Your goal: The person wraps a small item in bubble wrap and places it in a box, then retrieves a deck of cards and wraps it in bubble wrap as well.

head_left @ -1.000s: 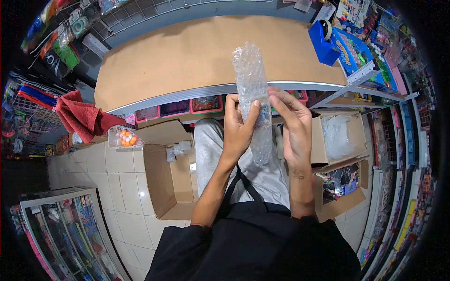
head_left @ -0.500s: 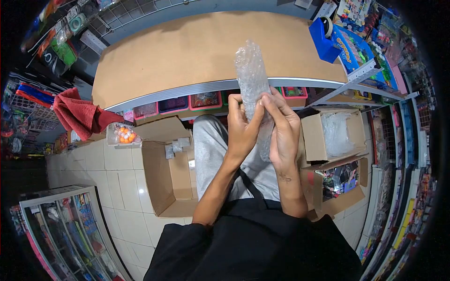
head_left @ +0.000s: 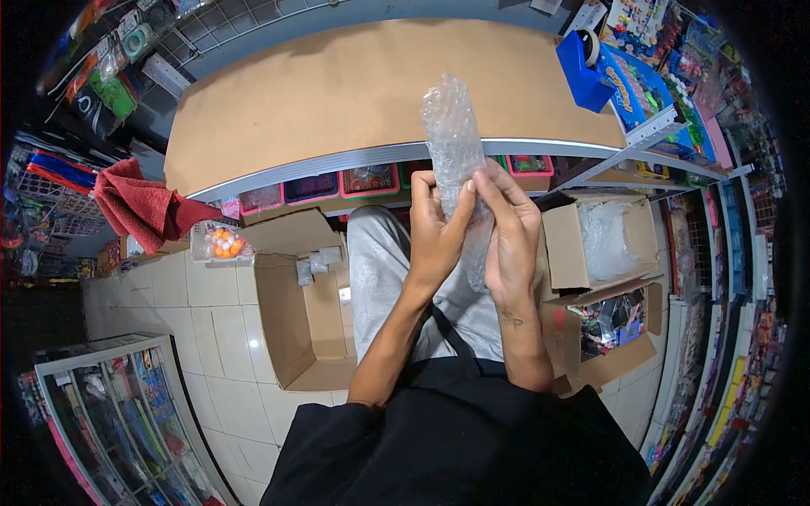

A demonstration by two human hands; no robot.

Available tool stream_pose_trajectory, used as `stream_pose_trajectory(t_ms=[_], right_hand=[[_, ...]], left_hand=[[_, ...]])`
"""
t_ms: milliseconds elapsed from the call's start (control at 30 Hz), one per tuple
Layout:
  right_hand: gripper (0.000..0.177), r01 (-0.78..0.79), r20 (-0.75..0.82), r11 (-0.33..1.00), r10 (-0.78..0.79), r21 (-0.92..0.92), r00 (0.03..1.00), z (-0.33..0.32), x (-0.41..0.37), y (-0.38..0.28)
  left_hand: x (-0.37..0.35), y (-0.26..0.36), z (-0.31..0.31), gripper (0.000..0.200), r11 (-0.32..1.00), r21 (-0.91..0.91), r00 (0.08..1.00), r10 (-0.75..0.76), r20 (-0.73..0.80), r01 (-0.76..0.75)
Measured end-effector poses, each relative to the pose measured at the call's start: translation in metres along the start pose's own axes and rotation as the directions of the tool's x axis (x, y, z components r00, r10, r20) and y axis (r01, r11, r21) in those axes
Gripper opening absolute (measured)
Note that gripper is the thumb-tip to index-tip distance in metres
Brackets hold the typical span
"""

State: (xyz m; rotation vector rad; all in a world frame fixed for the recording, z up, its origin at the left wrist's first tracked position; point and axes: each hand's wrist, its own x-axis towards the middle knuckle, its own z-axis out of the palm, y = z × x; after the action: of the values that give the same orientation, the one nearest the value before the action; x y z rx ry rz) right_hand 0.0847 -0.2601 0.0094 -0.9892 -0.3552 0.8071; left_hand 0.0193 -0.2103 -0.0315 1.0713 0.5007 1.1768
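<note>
A long strip of clear bubble wrap (head_left: 453,126) stands upright above my lap, its top reaching over the front edge of the table. My left hand (head_left: 438,221) grips it from the left, thumb pressed toward the middle. From the right, my right hand (head_left: 509,223) pinches the same strip with thumb and fingers. The two thumbs nearly meet on it. Its lower end hangs between my palms, partly hidden. Whether anything is wrapped inside cannot be made out.
A brown tabletop (head_left: 371,84) lies ahead, with a blue tape dispenser (head_left: 584,72) at its right. An open carton (head_left: 291,329) with small wrapped bundles sits left. On the right are a box of bubble wrap (head_left: 607,240) and a box of small packets (head_left: 612,325). A red cloth (head_left: 139,202) hangs left.
Almost nothing differs. Both hands keep their grip on the bubble wrap, with only a slight shift of the right thumb and wrist.
</note>
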Motion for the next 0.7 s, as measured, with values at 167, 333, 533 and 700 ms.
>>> stream_pose_trajectory(t_ms=[167,333,533,700], right_hand=[[0.021,0.056,-0.042,0.998,-0.057,-0.013,0.998,-0.006,0.003,-0.006],[0.018,0.061,0.011,0.997,-0.06,-0.057,0.998,-0.002,-0.003,-0.008],[0.017,0.057,0.024,0.995,-0.055,-0.084,0.998,-0.003,-0.001,0.003],[0.017,0.052,0.02,0.995,-0.051,-0.084,0.999,-0.004,-0.001,0.009]], left_hand=[[0.0,0.0,-0.001,0.024,0.999,-0.002,0.999,-0.032,0.0,0.032],[-0.003,-0.003,0.0,0.024,0.999,0.034,1.0,-0.012,-0.019,0.013],[-0.005,-0.007,-0.001,0.026,0.999,0.053,1.0,-0.004,-0.029,0.006],[-0.005,-0.007,-0.003,0.028,0.996,0.082,0.999,-0.015,-0.029,0.017]])
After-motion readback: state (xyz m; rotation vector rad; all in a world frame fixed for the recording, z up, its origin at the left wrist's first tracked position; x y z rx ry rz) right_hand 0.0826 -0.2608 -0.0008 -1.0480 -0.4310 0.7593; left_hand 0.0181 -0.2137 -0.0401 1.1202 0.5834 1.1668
